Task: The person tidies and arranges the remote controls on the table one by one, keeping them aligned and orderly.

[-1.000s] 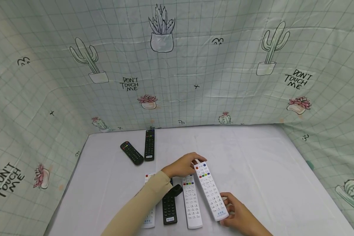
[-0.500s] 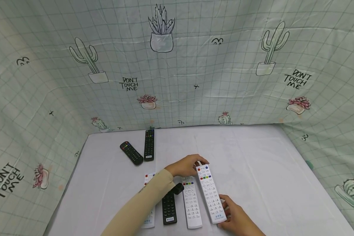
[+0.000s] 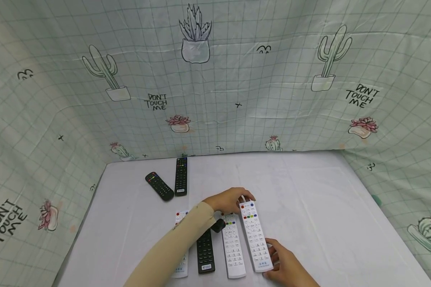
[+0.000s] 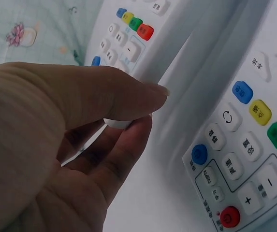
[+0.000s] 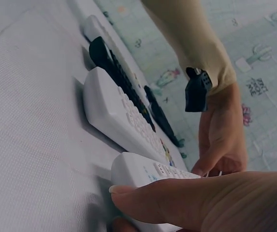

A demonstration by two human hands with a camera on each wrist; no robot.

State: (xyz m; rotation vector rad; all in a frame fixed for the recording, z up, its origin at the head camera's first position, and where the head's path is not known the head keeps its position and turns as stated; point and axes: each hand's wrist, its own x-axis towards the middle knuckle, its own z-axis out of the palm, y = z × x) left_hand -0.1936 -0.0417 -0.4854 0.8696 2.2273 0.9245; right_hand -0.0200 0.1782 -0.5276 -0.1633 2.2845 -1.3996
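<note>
Both hands hold a white remote control (image 3: 256,237) with coloured buttons, lying face up and slightly slanted. My left hand (image 3: 230,200) pinches its far end between thumb and fingers, seen close up in the left wrist view. At the near end, my right hand (image 3: 289,263) grips the remote's right corner, thumb (image 5: 148,200) along the side in the right wrist view. Just left of it lies a second white remote (image 3: 233,249), with a narrow gap between the two. The left wrist passes over that second remote's far end.
Further left in the row lie a black remote (image 3: 206,253) and another white remote (image 3: 181,267), both partly hidden by the left sleeve (image 3: 172,247). Two black remotes, one upright (image 3: 181,175) and one slanted (image 3: 159,186), lie at the back left. A printed cloth (image 3: 219,91) encloses the white table.
The held white remote has turned straighter, its near end shifting left and slightly toward me. My right hand moved left with it; my left hand moved slightly right. The other remotes stayed put.
</note>
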